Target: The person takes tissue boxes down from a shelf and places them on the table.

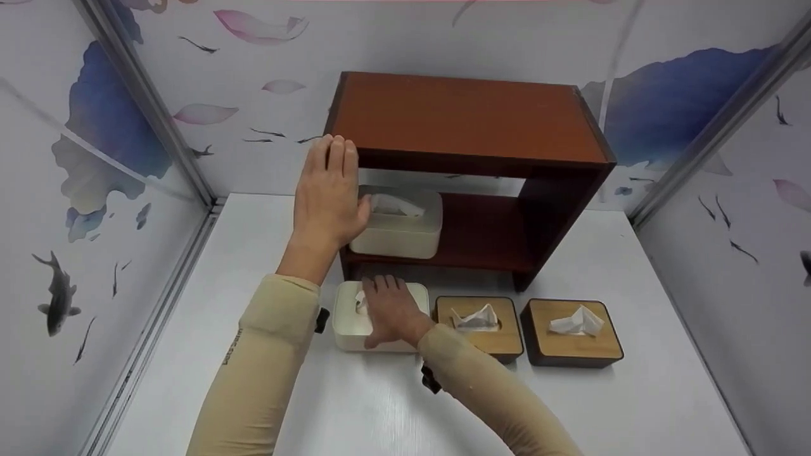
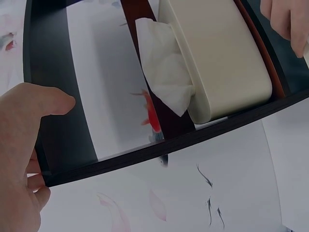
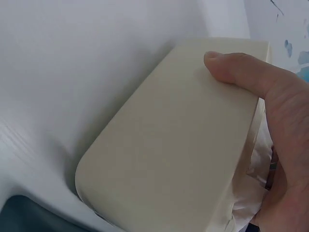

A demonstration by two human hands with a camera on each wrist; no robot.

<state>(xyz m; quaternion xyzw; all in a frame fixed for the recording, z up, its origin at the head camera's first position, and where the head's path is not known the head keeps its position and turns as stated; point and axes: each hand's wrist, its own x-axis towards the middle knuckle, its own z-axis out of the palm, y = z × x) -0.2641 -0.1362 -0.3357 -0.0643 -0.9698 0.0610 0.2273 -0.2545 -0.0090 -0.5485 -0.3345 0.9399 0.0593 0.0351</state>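
Observation:
My left hand [image 1: 329, 199] is at the upper left corner of a reddish-brown wooden shelf [image 1: 462, 117]. In the left wrist view the thumb lies on the inner side of its dark panel, and the fingers wrap past the edge. On the lower board sits a cream tissue box [image 1: 398, 244], a tissue sticking out of its top. In front of the shelf, my right hand [image 1: 394, 311] grips a second cream tissue box [image 3: 164, 130] from above. The thumb presses its near side, while the fingers reach over to the far side and partly hide its tissue.
Two tissue boxes with wood-look lids stand right of the gripped one, the nearer wooden-lidded box [image 1: 504, 342] close beside it and the other wooden-lidded box [image 1: 573, 351] farther right. The white table [image 1: 355, 418] is bordered by printed wall panels [image 1: 253, 152] at the back and sides.

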